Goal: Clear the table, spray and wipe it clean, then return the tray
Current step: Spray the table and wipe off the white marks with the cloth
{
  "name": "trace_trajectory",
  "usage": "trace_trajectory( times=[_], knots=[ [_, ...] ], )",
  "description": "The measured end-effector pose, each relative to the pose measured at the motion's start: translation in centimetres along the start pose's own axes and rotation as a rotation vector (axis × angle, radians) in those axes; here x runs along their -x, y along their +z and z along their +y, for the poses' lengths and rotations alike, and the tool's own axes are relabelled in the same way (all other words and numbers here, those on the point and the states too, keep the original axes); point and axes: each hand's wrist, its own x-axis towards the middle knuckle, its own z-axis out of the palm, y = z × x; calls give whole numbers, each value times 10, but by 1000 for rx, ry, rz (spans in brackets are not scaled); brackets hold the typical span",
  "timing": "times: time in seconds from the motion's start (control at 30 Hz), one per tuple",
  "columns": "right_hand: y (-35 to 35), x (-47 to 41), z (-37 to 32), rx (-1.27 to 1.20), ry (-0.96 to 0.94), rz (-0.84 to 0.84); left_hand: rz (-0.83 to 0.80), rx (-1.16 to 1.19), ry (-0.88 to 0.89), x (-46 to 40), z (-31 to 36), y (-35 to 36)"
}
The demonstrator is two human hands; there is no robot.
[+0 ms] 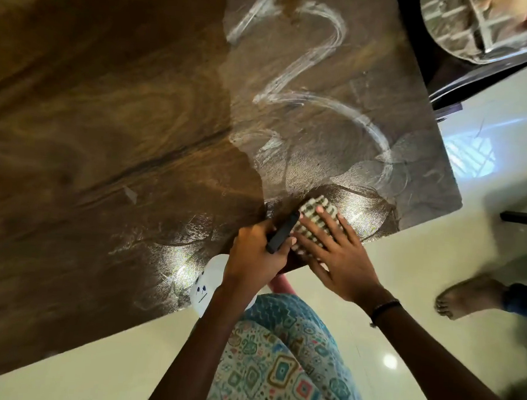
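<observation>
The dark wooden table (104, 124) fills most of the view, with white foamy streaks (311, 102) across its right part. My right hand (336, 256) lies flat with straight fingers on a checked cloth (313, 216) at the table's near edge. My left hand (254, 256) grips the black trigger head of a white spray bottle (208, 287), whose body hangs below the table edge beside my arm.
A shiny metal tray (490, 31) lies on a dark surface at the top right. Another person's bare foot (465, 298) stands on the pale tiled floor to the right. A small scrap (130, 194) lies on the table's left part.
</observation>
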Motion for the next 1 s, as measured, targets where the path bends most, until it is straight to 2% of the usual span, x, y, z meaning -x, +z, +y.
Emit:
trace_trajectory(
  times=[0.07, 0.23, 0.3, 0.47, 0.63, 0.83, 1.0],
  knots=[
    [-7, 24, 26, 24, 31, 9, -8, -13, 2, -1, 5, 0],
    [-38, 31, 101, -54, 483, 181, -18, -20, 18, -8, 24, 2],
    [-40, 13, 109, -73, 559, 205, -20, -39, 31, -10, 36, 5],
    [-36, 31, 115, -28, 355, 147, -52, -16, 91, -19, 64, 23],
    [-37, 29, 109, -105, 545, 215, 9, 10, 121, -25, 86, 33],
    [-38, 31, 113, -137, 527, 149, 5, 116, 96, -29, 97, 24],
    [-41, 29, 108, -134, 553, 128, -8, 99, 119, -28, 91, 17]
  ],
)
